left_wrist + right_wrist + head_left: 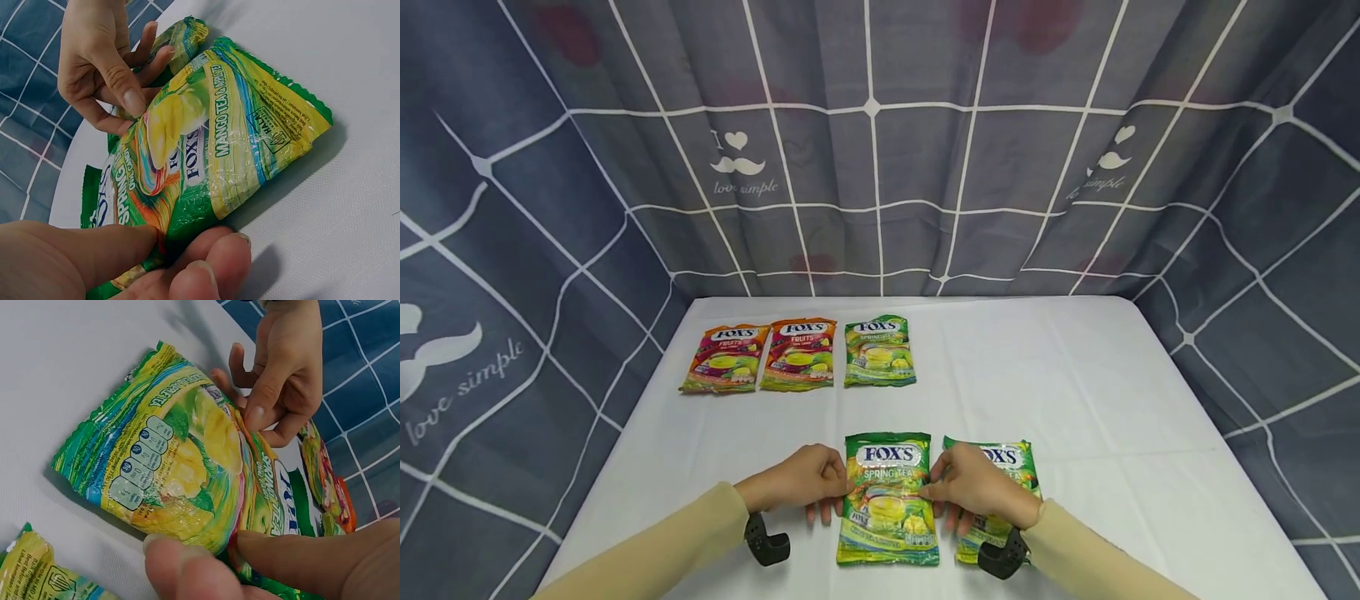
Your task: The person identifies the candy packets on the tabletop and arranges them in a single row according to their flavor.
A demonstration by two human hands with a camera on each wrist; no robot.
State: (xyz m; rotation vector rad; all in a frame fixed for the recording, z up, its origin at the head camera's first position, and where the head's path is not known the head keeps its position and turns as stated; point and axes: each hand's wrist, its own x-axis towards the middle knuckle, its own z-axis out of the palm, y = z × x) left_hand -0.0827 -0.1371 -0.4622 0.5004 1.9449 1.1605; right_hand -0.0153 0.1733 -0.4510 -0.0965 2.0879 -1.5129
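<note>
A green and yellow Fox's Spring Tea candy bag is held upright to the viewer at the front of the table, its two side edges pinched between thumbs and fingers. My left hand grips its left edge. On the opposite edge, my right hand does the same. In the left wrist view the bag looks plump and sealed, its lower end close over the white cloth. A second Spring Tea bag lies partly hidden beneath my right hand and wrist.
Toward the back left lie two red and orange Fox's Fruits bags, with another Spring Tea bag to their right. A white cloth covers the table. Grey checked curtains enclose the back and both sides.
</note>
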